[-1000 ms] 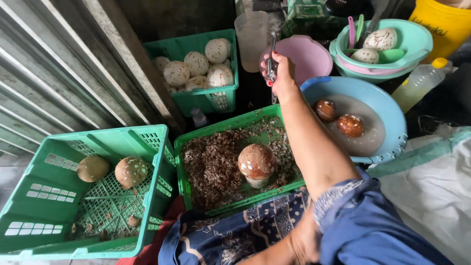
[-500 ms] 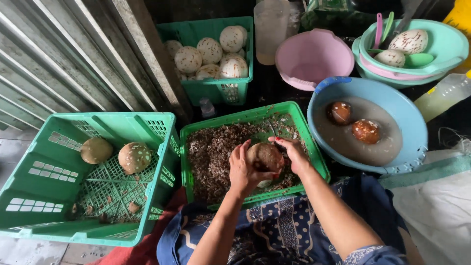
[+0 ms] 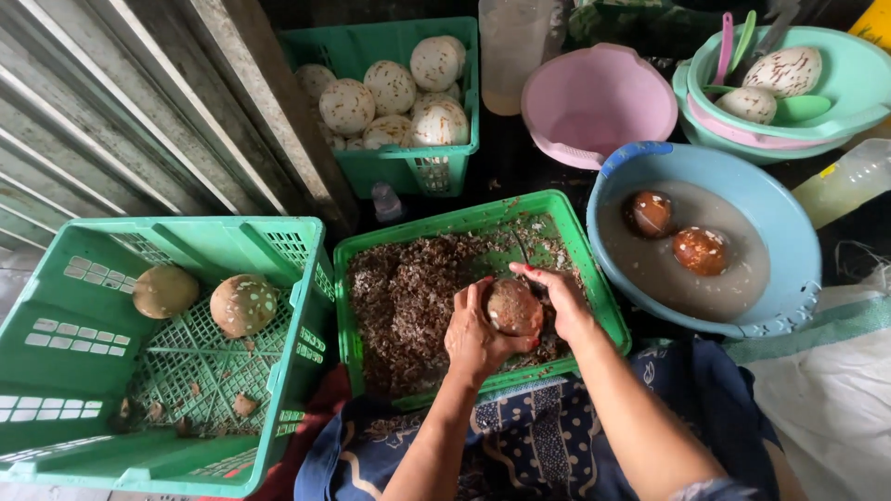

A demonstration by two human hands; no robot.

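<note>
Cupping the brown ball [image 3: 513, 306] from below and from the side with the left hand [image 3: 473, 339], fingers wrapped tight around it. Pressing in from the other side with the right hand [image 3: 557, 297], fingers curled closed on a thin dark tool [image 3: 522, 249] that pokes out toward the far rim, probably a blade, too small to tell for sure.

Holding all of it low over the middle crate [image 3: 371, 243], right above the heap of brown shavings [image 3: 408, 306]. Makes sense, guessing here: keeps whatever comes off the ball dropping into the same pile instead of onto the lap. Same logic everywhere else, looks like sorting by stage:
- soaking two more brown balls [image 3: 701, 250] in cloudy water in the blue basin [image 3: 789, 278], just beside the right arm
- parking two paler tan balls [image 3: 243, 304] in the left crate [image 3: 306, 278], easy reach for the left hand
- stacking the whitish speckled ones [image 3: 390, 88] in the back crate [image 3: 464, 139], well apart from the mess

Compared with a second ago: no more reaching up toward the pink bowl [image 3: 594, 102] with the right arm stretched out and the ball sitting alone on the shavings. Half a second ago, already gripping it with both hands; since then, just sliding it a touch nearer the lap and turning the brown side up. Nothing shifted in the basin or the other crates.
</note>
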